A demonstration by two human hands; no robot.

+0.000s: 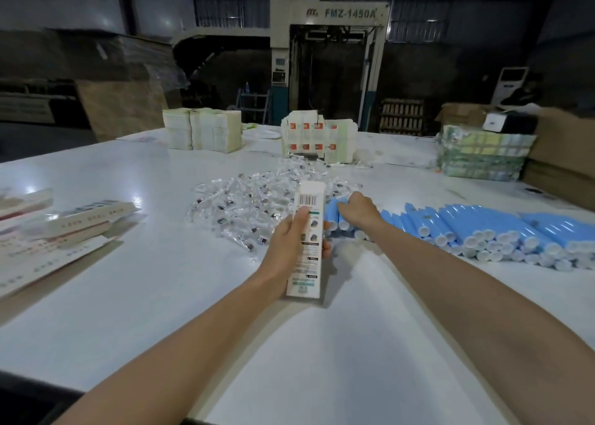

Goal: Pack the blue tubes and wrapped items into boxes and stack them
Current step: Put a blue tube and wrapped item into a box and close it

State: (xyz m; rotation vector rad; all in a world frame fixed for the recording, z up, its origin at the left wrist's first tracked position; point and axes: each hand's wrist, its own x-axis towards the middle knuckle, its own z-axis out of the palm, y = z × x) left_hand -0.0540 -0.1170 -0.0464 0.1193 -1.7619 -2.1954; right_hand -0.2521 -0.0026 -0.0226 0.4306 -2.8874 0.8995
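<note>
My left hand (289,241) grips a long white box (307,225) with a barcode near its open far end, held over the white table (128,296). My right hand (359,210) reaches into the left end of a row of blue tubes with white caps (483,228), fingers curled round one blue tube (335,213). A heap of small clear-wrapped items (251,205) lies just beyond and left of the box.
Packed boxes (64,225) lie stacked at the table's left edge. Piles of flat cartons (203,128), (318,139) stand at the back, a greenish pile (483,157) and brown cardboard (563,160) at the right. A large machine (328,67) stands behind the table.
</note>
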